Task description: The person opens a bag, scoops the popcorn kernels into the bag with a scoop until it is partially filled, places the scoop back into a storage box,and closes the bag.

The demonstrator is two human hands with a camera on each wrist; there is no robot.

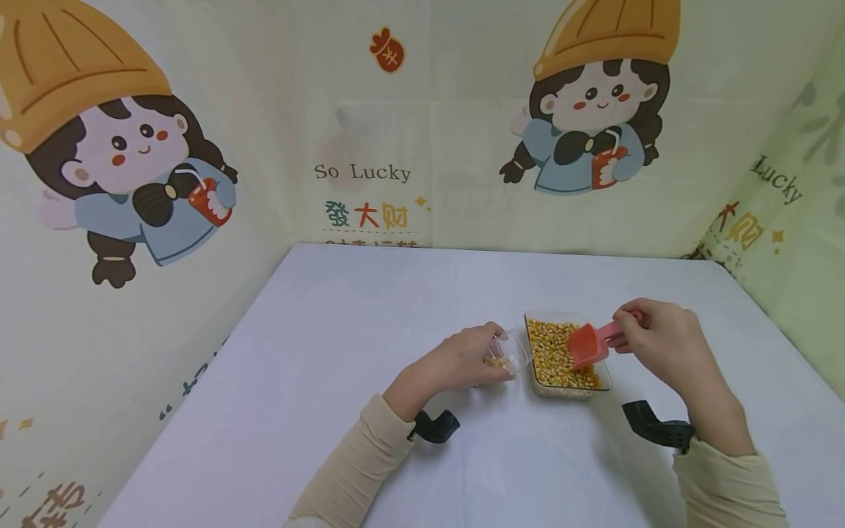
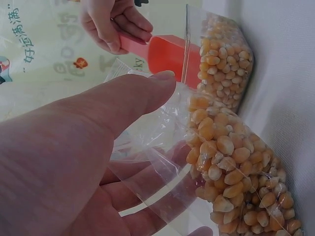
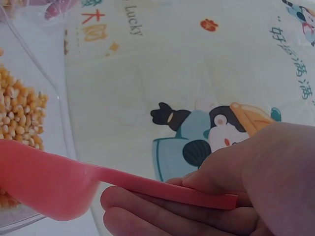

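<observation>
A clear plastic bag (image 2: 246, 182) partly filled with corn kernels is in my left hand (image 1: 465, 357), thumb and fingers spread around its open mouth. My right hand (image 1: 660, 341) pinches the handle of a red scoop (image 1: 587, 346) between thumb and fingers. The scoop's bowl is over the clear rectangular container (image 1: 604, 386), its lip down at the yellow corn kernels (image 1: 551, 356) inside. In the left wrist view, the bag stands right in front of the container, its mouth facing the scoop side.
A white-covered table (image 1: 343, 330) carries the container and bag. Cartoon-printed cloth (image 1: 462, 132) hangs behind and along both sides. Black wrist camera mounts (image 1: 436, 427) jut out from both forearms above the tabletop.
</observation>
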